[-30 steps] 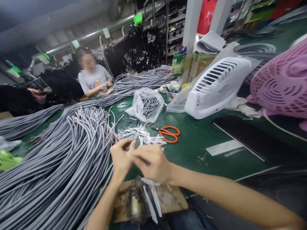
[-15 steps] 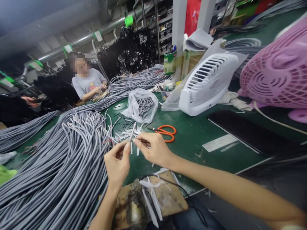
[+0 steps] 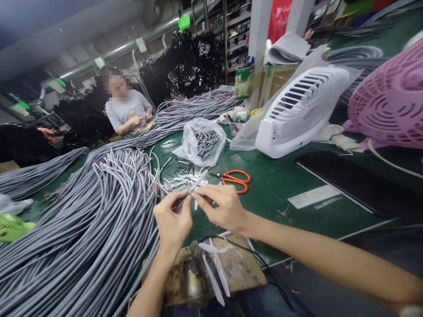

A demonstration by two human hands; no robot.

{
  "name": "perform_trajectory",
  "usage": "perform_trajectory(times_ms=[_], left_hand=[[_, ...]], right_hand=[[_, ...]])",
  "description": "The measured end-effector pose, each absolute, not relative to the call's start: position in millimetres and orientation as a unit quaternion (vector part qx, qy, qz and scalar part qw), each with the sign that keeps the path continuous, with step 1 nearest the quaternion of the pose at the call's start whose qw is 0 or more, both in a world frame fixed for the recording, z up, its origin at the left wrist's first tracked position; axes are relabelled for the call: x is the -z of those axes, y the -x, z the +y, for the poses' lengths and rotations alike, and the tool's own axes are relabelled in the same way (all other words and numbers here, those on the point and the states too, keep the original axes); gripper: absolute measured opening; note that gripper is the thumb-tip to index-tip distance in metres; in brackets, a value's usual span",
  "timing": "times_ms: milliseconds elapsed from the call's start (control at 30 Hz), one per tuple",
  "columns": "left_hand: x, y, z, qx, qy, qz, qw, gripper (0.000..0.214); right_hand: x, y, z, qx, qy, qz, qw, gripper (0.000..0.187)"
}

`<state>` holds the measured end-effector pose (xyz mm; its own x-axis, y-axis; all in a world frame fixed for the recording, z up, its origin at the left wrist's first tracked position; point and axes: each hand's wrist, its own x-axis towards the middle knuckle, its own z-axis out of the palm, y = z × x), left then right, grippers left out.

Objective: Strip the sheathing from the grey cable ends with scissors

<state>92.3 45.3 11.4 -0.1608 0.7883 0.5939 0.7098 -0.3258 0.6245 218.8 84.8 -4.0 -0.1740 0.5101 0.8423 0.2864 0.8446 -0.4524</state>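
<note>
Between finger and thumb, my left hand (image 3: 174,216) pinches a grey cable (image 3: 179,206), whose pale stripped end (image 3: 200,178) points up and away. My right hand (image 3: 225,208) is closed at that same end, its fingertips meeting the left ones; the exact spot it grips is partly hidden. Just beyond the hands lie white strips (image 3: 185,180) and short black pieces. Orange-handled scissors (image 3: 236,179) rest on the green table beyond my right hand. A clear plastic bag (image 3: 220,152) of short grey tubes (image 3: 206,143) sits farther back.
A large bundle of grey cables (image 3: 109,220) covers the left side. Below the hands is a wooden board (image 3: 241,264) with a dark metal part (image 3: 194,279). A white fan (image 3: 297,114), a pink fan (image 3: 390,101) and a black slab (image 3: 350,176) occupy the right. A co-worker (image 3: 127,110) sits across.
The view has shifted, so most things appear slightly farther right. The cable end leans more to the right than before, and my fingertips have come closer together on it.
</note>
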Motion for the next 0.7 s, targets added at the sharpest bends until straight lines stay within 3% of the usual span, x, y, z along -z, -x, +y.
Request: perform_trajectory(times_ms=[167,233,333,467,700], left_hand=[[-9.1,-90.8,47.8,-0.446,-0.694,0.555,-0.106,0.019],[-7.6,-85.7,53.9,-0.433,-0.678,0.590,-0.072,0.018],[-7.5,-76.9,64.0,-0.432,-0.622,0.650,0.065,0.013],[-13.8,-74.0,65.1,-0.518,-0.565,0.619,0.172,0.023],[-19.7,-79.3,56.1,-0.543,-0.562,0.594,0.193,0.026]], right_hand=[[1.2,-215.2,86.4,-0.122,0.339,-0.746,0.559,0.020],[-1.1,-211.7,77.8,-0.051,0.273,-0.764,0.583,0.020],[-3.7,-207.3,66.0,0.028,0.144,-0.787,0.600,0.019],[-2.5,-210.3,75.1,-0.039,0.261,-0.769,0.582,0.018],[-3.8,-219.8,92.5,-0.135,0.340,-0.760,0.536,0.021]])
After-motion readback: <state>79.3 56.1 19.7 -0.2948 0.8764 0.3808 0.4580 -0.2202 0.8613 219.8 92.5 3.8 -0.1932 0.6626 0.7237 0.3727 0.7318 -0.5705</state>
